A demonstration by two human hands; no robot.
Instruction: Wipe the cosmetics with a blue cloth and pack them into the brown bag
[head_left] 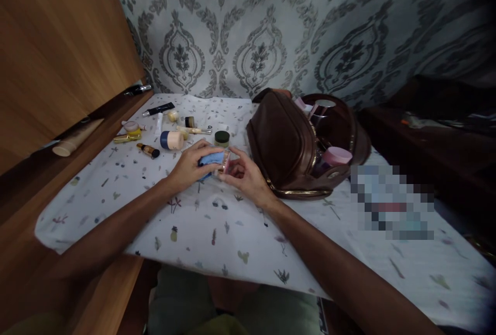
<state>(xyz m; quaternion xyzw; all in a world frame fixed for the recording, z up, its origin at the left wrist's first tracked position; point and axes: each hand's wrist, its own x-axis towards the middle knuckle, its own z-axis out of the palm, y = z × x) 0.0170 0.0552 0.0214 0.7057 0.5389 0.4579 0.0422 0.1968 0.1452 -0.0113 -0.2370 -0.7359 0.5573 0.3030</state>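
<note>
In front of me, above the table, my left hand [189, 166] is closed on a light-blue cloth [212, 159], part of which hangs below the fingers. My right hand [251, 179] pinches a small clear, pinkish container [225, 162] against the cloth; its exact kind is hard to make out. Just beyond the fingers stands a jar with a dark green lid [222, 137]. A peach bottle with a navy cap [171, 140] lies to the left of the hands. To the right, close to my right hand, sits an open brown leather bag [284, 141].
Inside the bag are a pink-lidded item [337, 156] and a round silver-topped one [324, 104]. Several small cosmetics lie at left, among them a black tube [158, 109] and a gold tube [127, 138]. A beige tube [77, 137] rests on the wooden ledge. Something pixelated [391, 203] lies at right.
</note>
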